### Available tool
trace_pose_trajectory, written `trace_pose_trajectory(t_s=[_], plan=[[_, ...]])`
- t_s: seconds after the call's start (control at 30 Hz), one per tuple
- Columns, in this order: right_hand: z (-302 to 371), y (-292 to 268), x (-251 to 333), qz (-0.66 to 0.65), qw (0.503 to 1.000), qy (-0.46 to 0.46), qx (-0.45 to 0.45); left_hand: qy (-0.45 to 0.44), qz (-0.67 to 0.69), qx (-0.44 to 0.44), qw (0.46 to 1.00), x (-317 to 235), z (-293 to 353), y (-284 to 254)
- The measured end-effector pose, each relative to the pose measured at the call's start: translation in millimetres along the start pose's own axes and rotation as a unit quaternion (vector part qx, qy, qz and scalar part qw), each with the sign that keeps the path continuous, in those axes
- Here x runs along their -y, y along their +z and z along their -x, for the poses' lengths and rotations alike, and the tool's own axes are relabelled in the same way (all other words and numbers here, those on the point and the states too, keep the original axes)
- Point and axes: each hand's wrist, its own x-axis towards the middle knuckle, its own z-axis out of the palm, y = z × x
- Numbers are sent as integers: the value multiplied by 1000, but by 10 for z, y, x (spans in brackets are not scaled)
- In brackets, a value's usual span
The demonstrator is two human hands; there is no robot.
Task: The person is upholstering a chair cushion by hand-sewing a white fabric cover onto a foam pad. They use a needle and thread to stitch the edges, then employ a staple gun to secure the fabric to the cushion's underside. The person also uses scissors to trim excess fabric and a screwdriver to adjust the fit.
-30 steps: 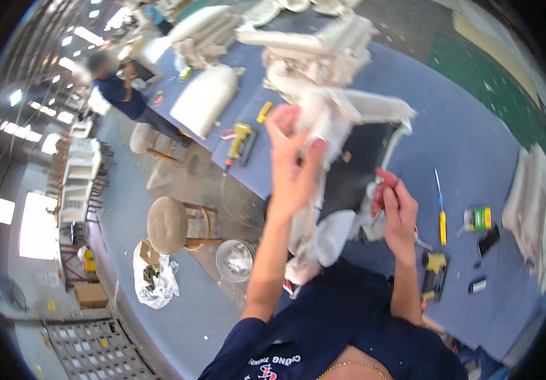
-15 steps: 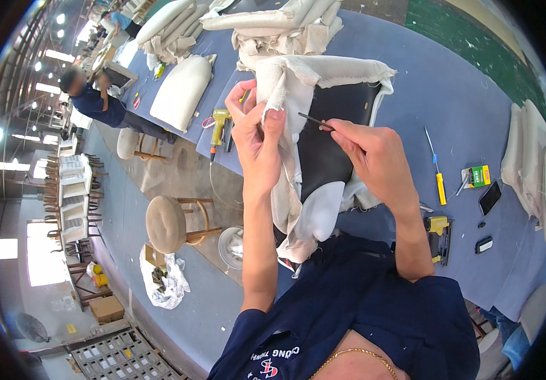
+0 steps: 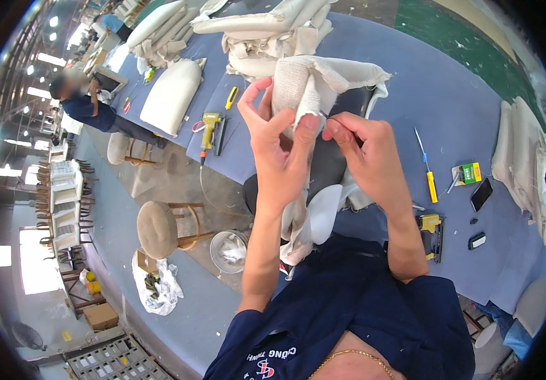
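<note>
The fingers (image 3: 304, 130) of the left hand (image 3: 279, 152) are closed in a pinch on the beige fabric cover (image 3: 304, 88), thumb on one side and fingertips on the other, while the fingers (image 3: 339, 130) of the right hand (image 3: 371, 158) are pressed together on something thin and dark at the cloth edge; it is too small to tell if it is a needle or a thread. The cover is held up in the air above the blue bench (image 3: 444, 101), in front of the person's chest, and its lower part hangs down loose. I judge it light, soft and floppy, not slippery, so it is best taken near the hem where it is folded double. A yellow screwdriver (image 3: 426, 166) and a staple gun (image 3: 432, 233) lie well apart to the right, and a stool (image 3: 159, 229) stands lower left, so there seems to be free room around both hands.
</note>
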Motion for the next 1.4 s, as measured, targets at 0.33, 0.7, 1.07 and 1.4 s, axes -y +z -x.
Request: trace_pose_trajectory(t_s=[0.33,0.7,1.07,1.4], plan=[[493,-564,-80,55,997,29,54,24,-35,72,997,-306,106,296],[628,-866,-99,126,991,-43,14,78,293,344,889,99,-786,747],[593,-1185,22,160,986,31,46,118,354,441,816,252,-1082,1057],[118,-1059,-187,203,978,34,-37,75,369,451,809,646,-1541,1283]])
